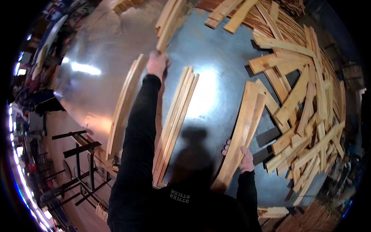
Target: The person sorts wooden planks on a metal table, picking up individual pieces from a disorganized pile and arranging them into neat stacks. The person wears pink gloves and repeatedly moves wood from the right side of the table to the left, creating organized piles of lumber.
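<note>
Black-sleeved arms [135, 131] reach over a shiny grey metal table [216, 50].
Right of its middle, the right hand [247, 160] curls around two long, flat, pale-brown wooden boards [240, 133], fingertips [225, 148] showing at their left edge, near a jumbled heap of wooden slats [295, 100]. The left hand [156, 64], fingers bent, is at the near end of a narrow pale wooden stack [170, 25]; whether it grips anything cannot be told.
</note>
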Available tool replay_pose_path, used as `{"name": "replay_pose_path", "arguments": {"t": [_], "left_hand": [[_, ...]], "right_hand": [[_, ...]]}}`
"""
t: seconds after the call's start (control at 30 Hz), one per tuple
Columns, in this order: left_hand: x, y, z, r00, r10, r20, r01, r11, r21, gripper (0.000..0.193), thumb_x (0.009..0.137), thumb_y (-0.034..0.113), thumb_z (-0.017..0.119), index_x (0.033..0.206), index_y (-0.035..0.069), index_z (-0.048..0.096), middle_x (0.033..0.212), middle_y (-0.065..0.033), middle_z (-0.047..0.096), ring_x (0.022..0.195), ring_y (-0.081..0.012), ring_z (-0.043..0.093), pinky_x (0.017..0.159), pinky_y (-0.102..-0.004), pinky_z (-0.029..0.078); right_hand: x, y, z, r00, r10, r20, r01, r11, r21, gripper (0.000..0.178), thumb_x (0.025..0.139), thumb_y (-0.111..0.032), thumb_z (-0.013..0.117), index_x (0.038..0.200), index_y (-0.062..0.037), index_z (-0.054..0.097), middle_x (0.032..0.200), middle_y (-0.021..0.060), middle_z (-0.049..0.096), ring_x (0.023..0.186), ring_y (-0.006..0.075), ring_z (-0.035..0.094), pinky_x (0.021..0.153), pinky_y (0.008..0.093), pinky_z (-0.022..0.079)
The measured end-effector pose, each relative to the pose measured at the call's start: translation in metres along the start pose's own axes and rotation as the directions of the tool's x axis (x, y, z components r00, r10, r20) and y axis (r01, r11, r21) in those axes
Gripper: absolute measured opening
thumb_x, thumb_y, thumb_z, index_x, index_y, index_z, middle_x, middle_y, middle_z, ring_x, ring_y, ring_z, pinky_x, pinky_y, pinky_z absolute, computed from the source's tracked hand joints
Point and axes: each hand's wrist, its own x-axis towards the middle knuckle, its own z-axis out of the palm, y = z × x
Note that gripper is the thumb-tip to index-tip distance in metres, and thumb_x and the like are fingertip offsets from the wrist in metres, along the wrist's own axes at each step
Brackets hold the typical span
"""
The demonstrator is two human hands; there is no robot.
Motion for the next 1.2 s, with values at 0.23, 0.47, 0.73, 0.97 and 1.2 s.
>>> {"name": "replay_pose_path", "arguments": {"t": [0.23,0.47,0.73,0.97,1.2], "left_hand": [[-0.169,0.028,0.034,0.285,0.486,0.826,-0.941,0.305,0.145,0.031,0.089,0.010,0.063,0.120,0.011,0.062,0.116,-0.0227,0.062,0.098,-0.0304,0.067,0.088,-0.0406,0.057],[-0.365,-0.048,0.034,0.480,-0.485,0.731,-0.107,0.795,0.597,0.095,0.080,0.027,0.072,0.157,0.001,0.023,0.141,-0.0244,0.053,0.129,-0.0362,0.054,0.111,-0.0366,0.041],[-0.400,-0.076,-0.006,0.238,-0.193,0.952,0.948,0.261,-0.184,0.070,0.088,0.041,0.073,0.136,-0.004,0.051,0.116,-0.0191,0.066,0.097,-0.0308,0.069,0.085,-0.0443,0.059],[-0.454,-0.095,-0.024,0.623,-0.449,0.640,0.579,0.815,0.008,0.048,0.091,0.019,0.071,0.133,-0.002,0.057,0.101,-0.0082,0.069,0.087,-0.0189,0.069,0.081,-0.0325,0.058],[-0.471,-0.119,-0.056,0.958,-0.165,0.236,-0.081,0.631,0.772,0.057,0.088,0.028,0.073,0.139,0.010,0.054,0.098,-0.0180,0.073,0.087,-0.0262,0.072,0.077,-0.0394,0.057]], "right_hand": [[0.007,-0.005,0.015,0.999,-0.051,0.000,0.050,0.988,-0.146,0.061,0.098,-0.029,0.064,0.139,0.0120,0.043,0.125,0.0207,0.060,0.115,0.0339,0.061,0.105,0.0436,0.049],[0.039,-0.030,0.029,0.817,-0.452,-0.359,-0.108,0.492,-0.864,0.099,0.087,-0.068,0.065,0.138,0.0145,0.045,0.131,0.0301,0.057,0.121,0.0384,0.058,0.106,0.0407,0.044],[-0.010,-0.021,-0.001,0.995,-0.102,0.021,0.102,0.995,0.006,0.056,0.093,-0.033,0.073,0.130,0.0009,0.049,0.107,0.0204,0.064,0.098,0.0356,0.067,0.084,0.0542,0.059],[-0.049,0.039,-0.028,0.992,0.065,0.105,-0.070,0.997,0.037,0.051,0.097,-0.030,0.068,0.128,0.0064,0.050,0.113,0.0163,0.063,0.098,0.0316,0.066,0.092,0.0476,0.056],[-0.020,0.030,-0.009,0.997,-0.054,0.059,0.060,0.994,-0.096,0.054,0.095,-0.034,0.071,0.123,0.0066,0.051,0.105,0.0162,0.063,0.094,0.0311,0.067,0.083,0.0460,0.060]]}}
